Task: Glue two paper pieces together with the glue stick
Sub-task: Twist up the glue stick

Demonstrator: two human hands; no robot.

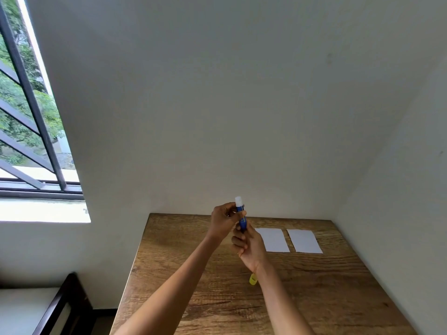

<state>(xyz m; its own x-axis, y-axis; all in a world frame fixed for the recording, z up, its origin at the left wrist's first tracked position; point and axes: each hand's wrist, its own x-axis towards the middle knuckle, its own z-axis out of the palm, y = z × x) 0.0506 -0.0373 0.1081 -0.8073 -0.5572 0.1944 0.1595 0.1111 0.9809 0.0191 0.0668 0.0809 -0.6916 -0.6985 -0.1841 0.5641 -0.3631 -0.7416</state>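
Both hands hold a blue glue stick [242,219] upright above the wooden table [314,286]. Its white glue tip sticks out at the top, uncapped. My left hand [223,220] grips the upper part of the tube. My right hand [249,246] grips the tube's bottom end from below. The yellow cap [253,279] lies on the table, partly hidden behind my right wrist. Two white paper pieces lie flat side by side at the back right of the table: one [272,239] nearer the hands, the other [304,241] to its right.
The table stands in a corner, with white walls behind it and to its right. A barred window [29,117] is on the left. A dark-framed piece of furniture [60,308] stands low at the left, beside the table.
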